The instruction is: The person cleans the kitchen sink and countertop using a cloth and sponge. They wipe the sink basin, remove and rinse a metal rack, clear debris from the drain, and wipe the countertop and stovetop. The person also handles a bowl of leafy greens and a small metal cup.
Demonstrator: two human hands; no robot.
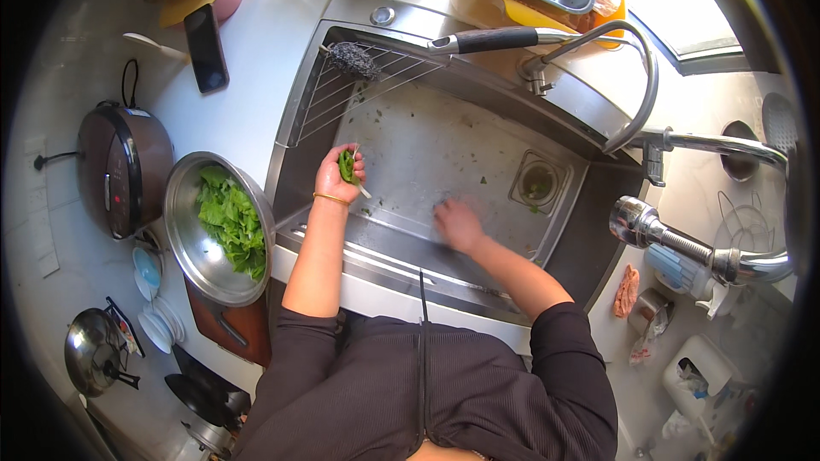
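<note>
In my left hand (339,175) is a small bunch of leafy greens (348,167) with pale stems, held above the left part of a stainless steel sink (410,134). My right hand (457,224) is blurred, low over the sink floor near its front wall; whether it touches anything there is hidden. Bits of green leaf lie scattered over the sink floor. The drain (537,180) at the right has some scraps in it. Left of the sink stands a steel bowl (186,237) with many green leaves (230,221) inside.
A wire rack (320,102) bearing a steel wool scrubber (353,61) spans the sink's back left corner. A pull-out faucet (493,40) arches over the back edge. A phone (206,48), a rice cooker (125,169) and a cutting board with a knife (230,330) are on the left.
</note>
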